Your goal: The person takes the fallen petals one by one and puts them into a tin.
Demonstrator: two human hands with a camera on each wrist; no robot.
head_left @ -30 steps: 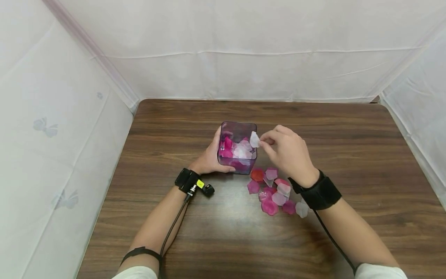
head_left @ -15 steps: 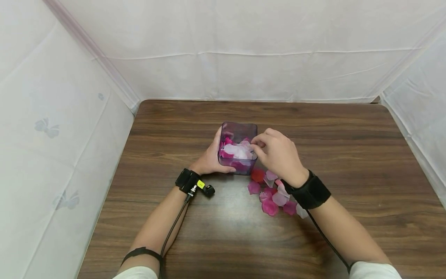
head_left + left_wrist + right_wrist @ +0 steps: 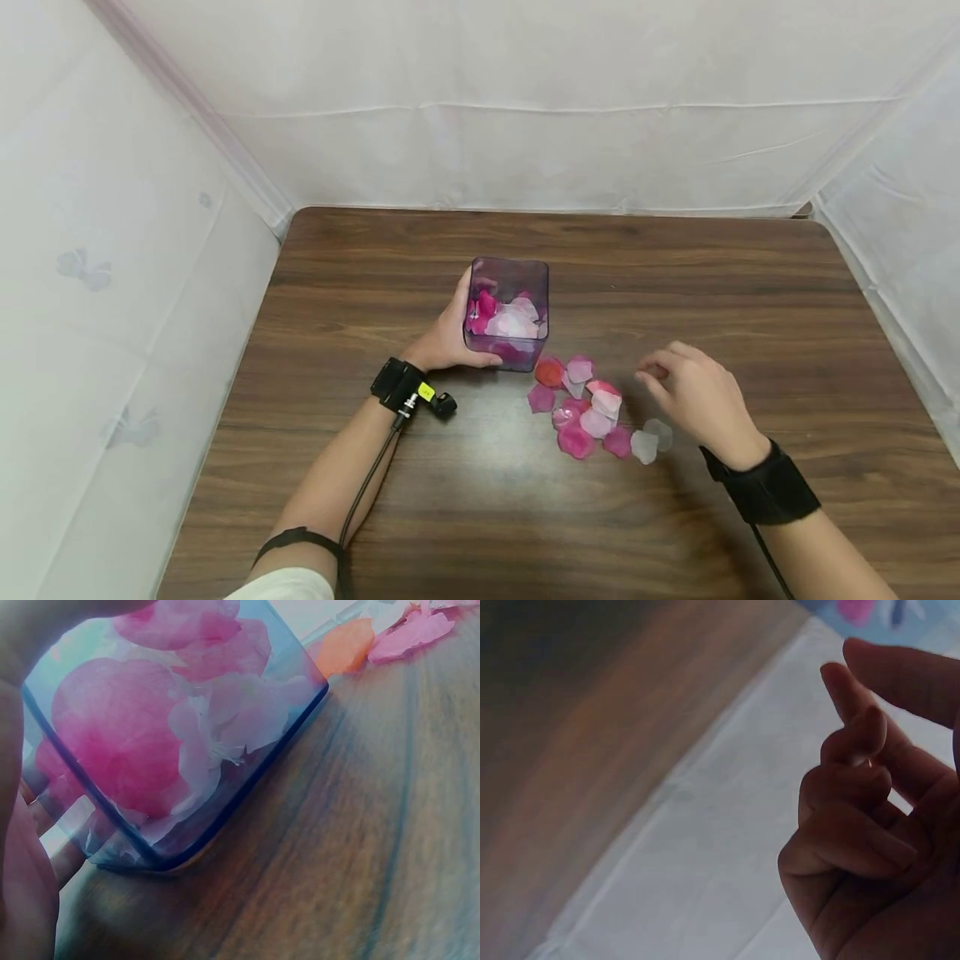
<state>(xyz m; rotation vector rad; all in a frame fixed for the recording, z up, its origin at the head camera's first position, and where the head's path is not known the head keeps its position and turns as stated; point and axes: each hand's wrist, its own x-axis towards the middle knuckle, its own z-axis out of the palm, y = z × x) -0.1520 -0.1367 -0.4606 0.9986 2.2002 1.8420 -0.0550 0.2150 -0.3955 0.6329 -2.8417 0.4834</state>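
Observation:
My left hand grips a see-through purple box by its left side, the thumb along the front wall. Pink, magenta and white artificial petals lie inside it; the left wrist view shows the petals through the clear wall. My right hand is off to the right, above the table and apart from the box. In the right wrist view its thumb and index finger stand slightly apart with nothing between them, and the other fingers are loosely curled. Two white petals are the nearest things to it.
Several loose petals, pink, magenta, white and one red, lie on the wooden table in front of and right of the box. White cloth walls stand behind the table and at both sides.
My right hand held a white petal at the box's right rim, lowered it inside and let go. It has since moved right and toward me. The left hand still holds the box.

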